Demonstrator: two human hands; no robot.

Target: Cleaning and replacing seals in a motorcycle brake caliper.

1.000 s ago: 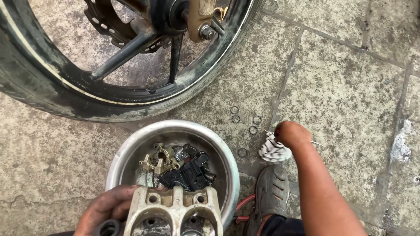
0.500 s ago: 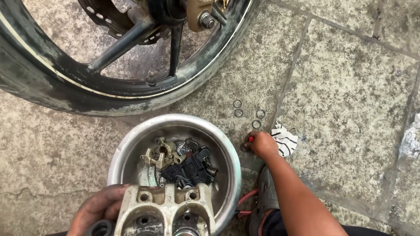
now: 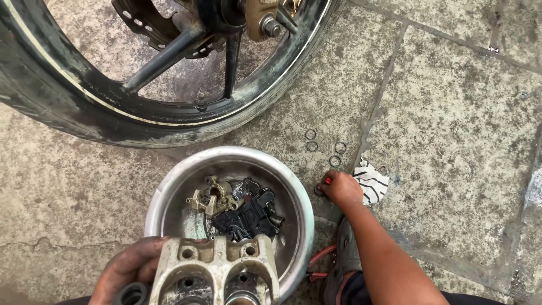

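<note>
Left hand (image 3: 127, 271) clamps the chunky metal caliper body (image 3: 217, 271) over the steel bowl (image 3: 305, 209); looks heavy, greasy, best gripped by its flanks. Right hand (image 3: 340, 187) pinches a tiny ring on the paving.

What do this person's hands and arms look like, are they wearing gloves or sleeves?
No gloves and no sleeve in view. The right hand and its forearm are bare, with red polish showing on a fingernail. The left hand is also bare and smeared with dark grime. No watch, ring or bracelet shows on either one; the left arm is out of frame.
</note>
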